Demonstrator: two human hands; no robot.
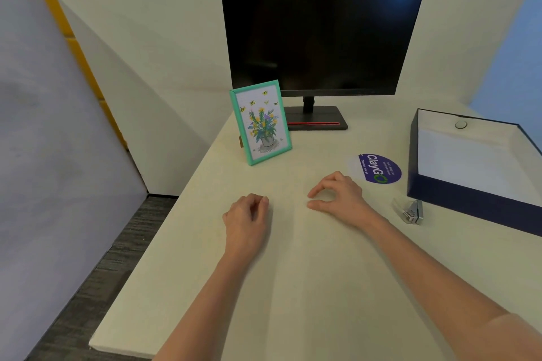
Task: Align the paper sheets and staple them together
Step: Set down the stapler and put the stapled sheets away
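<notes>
White paper sheets (466,167) lie inside a dark blue box lid (469,202) at the right of the desk. A small silver stapler (412,211) rests on the desk just in front of the box's near left corner. My left hand (247,214) rests on the desk with its fingers curled loosely and nothing in it. My right hand (337,193) rests a little to the right, thumb and forefinger curved apart, holding nothing. The stapler lies about a hand's width to the right of my right hand.
A black monitor (322,32) stands at the back of the cream desk (293,287). A teal picture frame (261,123) leans in front of it on the left. A purple round sticker (378,168) lies beside the box. The desk's left edge drops to grey carpet.
</notes>
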